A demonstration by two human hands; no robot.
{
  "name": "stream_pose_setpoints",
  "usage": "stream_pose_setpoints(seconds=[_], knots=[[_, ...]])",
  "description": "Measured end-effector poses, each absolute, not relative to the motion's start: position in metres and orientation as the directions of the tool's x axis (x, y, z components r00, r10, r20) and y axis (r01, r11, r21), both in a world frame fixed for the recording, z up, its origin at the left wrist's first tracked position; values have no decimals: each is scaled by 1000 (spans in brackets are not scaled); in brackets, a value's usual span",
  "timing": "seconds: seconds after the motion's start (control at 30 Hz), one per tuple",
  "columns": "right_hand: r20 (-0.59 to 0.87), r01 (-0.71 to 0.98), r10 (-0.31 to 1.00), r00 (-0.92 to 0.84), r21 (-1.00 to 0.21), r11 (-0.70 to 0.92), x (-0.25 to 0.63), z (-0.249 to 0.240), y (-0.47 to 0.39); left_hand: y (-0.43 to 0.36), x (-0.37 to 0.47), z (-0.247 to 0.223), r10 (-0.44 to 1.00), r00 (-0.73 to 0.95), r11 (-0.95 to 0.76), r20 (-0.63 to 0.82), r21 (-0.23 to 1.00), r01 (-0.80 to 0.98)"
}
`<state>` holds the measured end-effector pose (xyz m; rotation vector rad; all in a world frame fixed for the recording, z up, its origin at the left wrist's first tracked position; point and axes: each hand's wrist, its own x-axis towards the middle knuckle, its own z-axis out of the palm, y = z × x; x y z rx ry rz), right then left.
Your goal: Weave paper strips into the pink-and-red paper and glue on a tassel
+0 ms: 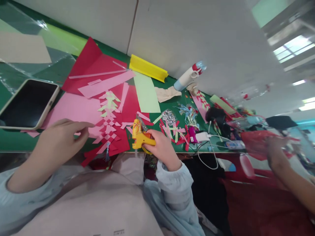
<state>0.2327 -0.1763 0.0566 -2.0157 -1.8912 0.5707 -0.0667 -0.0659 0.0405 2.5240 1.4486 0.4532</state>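
My right hand is wrapped round a yellow hot glue gun at the table's front edge, a pale stick showing at its lower end. Metal scissor-like blades lie partly hidden just behind it. My left hand is above pink paper, holding nothing, with a gap between thumb and forefinger. Between my hands lies a woven strip of folded pink and green paper on red paper. A small blue tassel hangs at its lower end.
A phone lies at left beside clear plastic film. Behind are a yellow folded strip and a white-blue bottle. Paper scraps, a purple device with cables, and another person's arm are at right.
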Motion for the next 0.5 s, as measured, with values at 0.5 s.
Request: stream_pose_setpoints(seconds=[0.5], knots=[[-53,882,895,443,-150,-446,320,37,-160,-39,-45,68,938,321,-271,-130,303,914]])
